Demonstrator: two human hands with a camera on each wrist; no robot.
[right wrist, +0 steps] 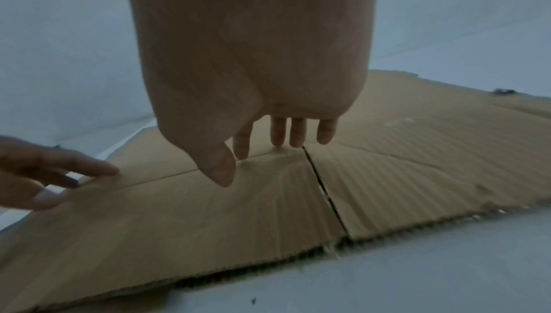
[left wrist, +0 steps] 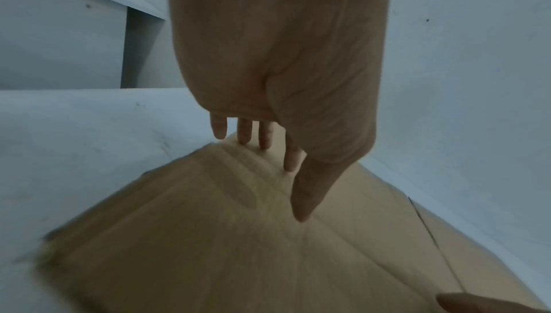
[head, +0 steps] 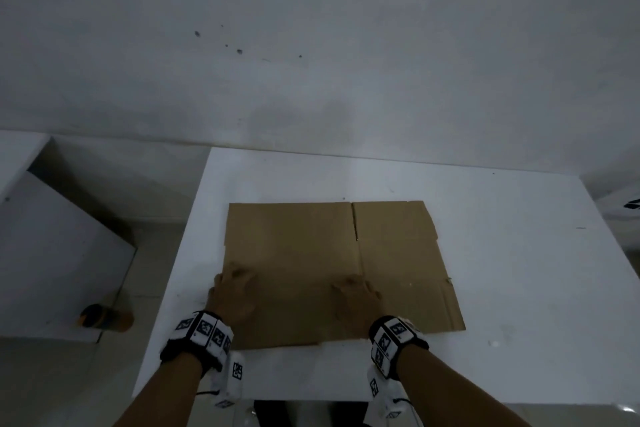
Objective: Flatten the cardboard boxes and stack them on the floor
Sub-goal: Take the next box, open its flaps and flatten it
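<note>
A brown cardboard box (head: 311,253) lies flattened on the white table (head: 502,288). Its creases and flap slits show from above. My left hand (head: 232,291) rests palm down on its near left part, close to the left edge. In the left wrist view the left hand (left wrist: 268,153) has straight fingers touching the cardboard (left wrist: 208,247). My right hand (head: 356,295) lies flat on the near middle, by a crease. In the right wrist view its fingers (right wrist: 280,136) reach down straight to the cardboard (right wrist: 417,164) beside a slit (right wrist: 322,188).
A white wall (head: 311,45) rises right behind the table. Left of the table stands a white cabinet (head: 52,253), and a dark bottle with an orange band (head: 104,317) lies on the floor beside it. The table's right half is bare around the cardboard.
</note>
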